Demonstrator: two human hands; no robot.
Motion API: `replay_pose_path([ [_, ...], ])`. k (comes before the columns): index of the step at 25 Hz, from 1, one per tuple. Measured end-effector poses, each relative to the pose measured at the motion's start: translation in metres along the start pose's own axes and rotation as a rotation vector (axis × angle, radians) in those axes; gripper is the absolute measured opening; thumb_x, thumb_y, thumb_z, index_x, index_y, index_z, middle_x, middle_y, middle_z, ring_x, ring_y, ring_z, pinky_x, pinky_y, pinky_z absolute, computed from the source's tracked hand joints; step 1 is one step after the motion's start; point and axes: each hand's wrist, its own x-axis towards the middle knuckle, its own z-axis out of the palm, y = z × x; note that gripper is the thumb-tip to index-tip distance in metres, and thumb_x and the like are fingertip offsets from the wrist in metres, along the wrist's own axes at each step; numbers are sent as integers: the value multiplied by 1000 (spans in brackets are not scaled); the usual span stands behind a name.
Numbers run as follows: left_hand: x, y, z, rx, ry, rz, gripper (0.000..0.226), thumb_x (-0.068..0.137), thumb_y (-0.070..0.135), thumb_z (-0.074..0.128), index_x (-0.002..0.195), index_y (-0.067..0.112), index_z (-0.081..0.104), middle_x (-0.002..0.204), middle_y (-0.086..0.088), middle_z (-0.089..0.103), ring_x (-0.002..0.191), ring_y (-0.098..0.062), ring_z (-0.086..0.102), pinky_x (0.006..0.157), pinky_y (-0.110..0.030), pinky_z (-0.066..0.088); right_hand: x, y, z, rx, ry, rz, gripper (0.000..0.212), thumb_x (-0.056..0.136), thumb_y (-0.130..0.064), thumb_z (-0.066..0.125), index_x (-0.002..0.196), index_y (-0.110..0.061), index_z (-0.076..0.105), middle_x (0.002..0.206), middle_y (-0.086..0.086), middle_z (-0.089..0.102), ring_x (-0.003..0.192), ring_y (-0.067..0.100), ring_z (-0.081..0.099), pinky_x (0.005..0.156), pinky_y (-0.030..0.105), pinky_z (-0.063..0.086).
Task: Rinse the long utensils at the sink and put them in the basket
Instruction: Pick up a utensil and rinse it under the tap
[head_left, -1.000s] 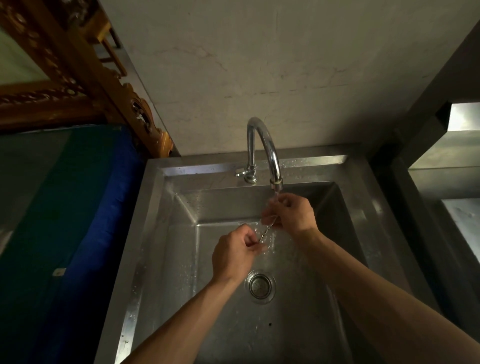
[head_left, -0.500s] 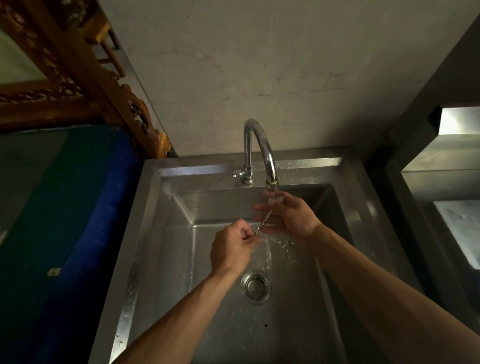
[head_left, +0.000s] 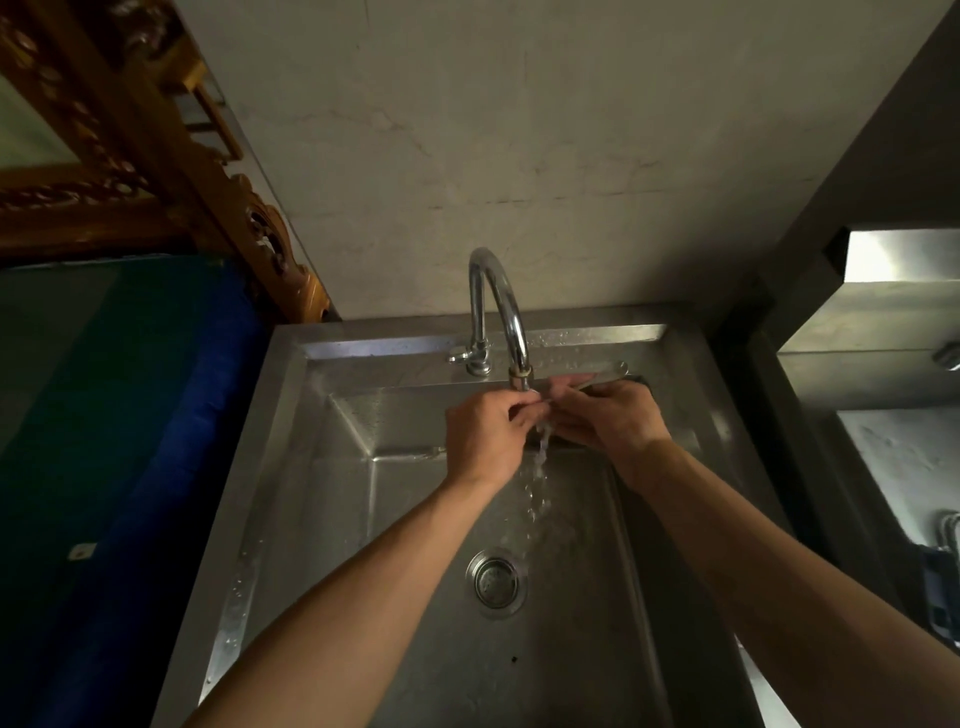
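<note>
Both my hands meet right under the spout of the chrome tap (head_left: 498, 306), over the steel sink (head_left: 322, 467). My left hand (head_left: 485, 436) and my right hand (head_left: 608, 415) pinch a thin long metal utensil (head_left: 597, 378) between them. Its far end pokes out to the right, above my right hand, along the sink's back ledge. Water runs from the spout over my fingers and falls toward the round drain (head_left: 496, 582). Most of the utensil is hidden by my fingers. No basket is in view.
A blue and green covered surface (head_left: 130, 441) lies left of the sink. A carved wooden frame (head_left: 156, 156) leans in the back left corner. A steel counter with a step (head_left: 883, 338) stands to the right, with dark cloth (head_left: 940, 597) at the right edge.
My left hand has risen from lower in the basin up to the spout and joined my right hand. The utensil now lies nearly level, its end pointing right.
</note>
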Motion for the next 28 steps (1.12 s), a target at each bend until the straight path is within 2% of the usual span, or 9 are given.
replay_pose_path([
  [5, 6, -7, -1, -99, -153, 17, 18, 87, 25, 67, 103, 19, 74, 96, 5, 75, 82, -13, 70, 76, -26, 55, -1, -5, -20, 143, 77, -24, 19, 86, -11, 69, 102, 0, 69, 89, 17, 75, 78, 25, 74, 69, 32, 62],
  [7, 6, -23, -13, -113, -176, -23, 21, 87, 23, 68, 105, 16, 73, 101, 5, 74, 86, -8, 69, 80, -22, 55, 1, -12, -34, 221, 140, -35, 15, 89, -9, 66, 102, -2, 67, 89, 15, 73, 73, 21, 73, 65, 29, 62],
  [9, 4, -39, -25, -149, -204, -83, 21, 86, 20, 69, 106, 17, 72, 99, 7, 73, 88, -2, 68, 80, -14, 52, 2, -15, -48, 242, 175, -47, 9, 91, -8, 62, 99, -7, 66, 91, 13, 72, 73, 20, 73, 68, 31, 62],
  [11, 0, -44, -30, -324, -244, -213, 17, 85, 15, 70, 100, 21, 74, 91, 9, 74, 80, 1, 67, 72, -11, 51, 1, -11, -56, 257, 175, -62, 9, 93, -7, 60, 99, -10, 65, 90, 11, 71, 76, 21, 73, 75, 34, 62],
  [14, -11, -35, -20, -585, -203, -437, 14, 82, 12, 72, 87, 25, 75, 81, 3, 76, 66, -2, 66, 55, -11, 46, -1, -2, -65, 335, 224, -76, 11, 93, -6, 60, 100, -13, 64, 86, 9, 71, 77, 20, 74, 77, 36, 61],
  [17, -20, -21, -2, -678, -172, -565, 5, 78, 19, 77, 82, 19, 74, 80, 0, 77, 60, -5, 63, 46, -15, 40, -2, 5, -77, 330, 317, -105, 11, 93, -10, 61, 102, -15, 66, 85, 5, 70, 81, 17, 72, 72, 33, 61],
  [19, -19, -13, 7, -682, -135, -621, 12, 77, 26, 79, 79, 17, 72, 75, -1, 76, 55, -4, 61, 42, -15, 38, -2, 7, -82, 326, 342, -122, 11, 93, -11, 61, 102, -15, 66, 86, 5, 71, 82, 17, 73, 73, 33, 59],
  [24, -13, -1, 9, -925, -126, -712, 9, 85, 12, 70, 92, 8, 72, 83, -8, 77, 68, -13, 69, 56, -20, 54, -7, 5, -87, 370, 371, -129, 13, 95, -13, 60, 107, -13, 66, 100, 11, 69, 89, 20, 73, 77, 36, 59],
  [28, -15, 0, 5, -908, -97, -743, 16, 78, 20, 77, 87, 8, 73, 81, -7, 76, 66, -13, 69, 56, -22, 55, -12, 1, -80, 376, 337, -136, 12, 96, -12, 58, 106, -12, 65, 96, 10, 69, 88, 20, 72, 80, 37, 58],
])
